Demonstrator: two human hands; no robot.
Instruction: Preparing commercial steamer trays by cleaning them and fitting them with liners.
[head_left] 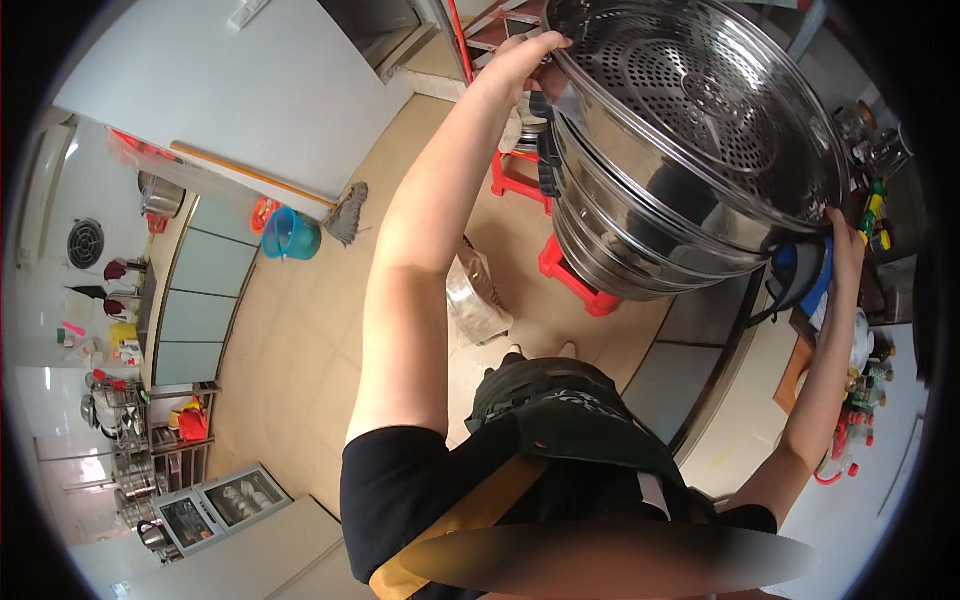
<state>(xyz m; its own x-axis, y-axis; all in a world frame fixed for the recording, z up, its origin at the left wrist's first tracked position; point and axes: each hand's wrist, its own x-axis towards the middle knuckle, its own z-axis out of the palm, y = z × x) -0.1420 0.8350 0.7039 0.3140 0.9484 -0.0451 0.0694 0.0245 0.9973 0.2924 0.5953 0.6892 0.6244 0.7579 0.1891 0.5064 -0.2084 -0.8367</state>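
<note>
A large stainless steel steamer basket with a perforated bottom is at the upper right, tilted so its inside shows. My left hand is closed around the left side of its rim, thumb on top. On the opposite side, my right hand grips the rim low on the right; its fingers are mostly hidden. Below the basket are several more shiny steel steamer tiers with black side handles. Whether the top basket rests on them or is raised clear, I cannot tell.
Red plastic stools show under and behind the steel tiers. A clear plastic bag lies on the tiled floor near my feet. Left stand a blue bucket and a grey mop. A counter with bottles is on the right.
</note>
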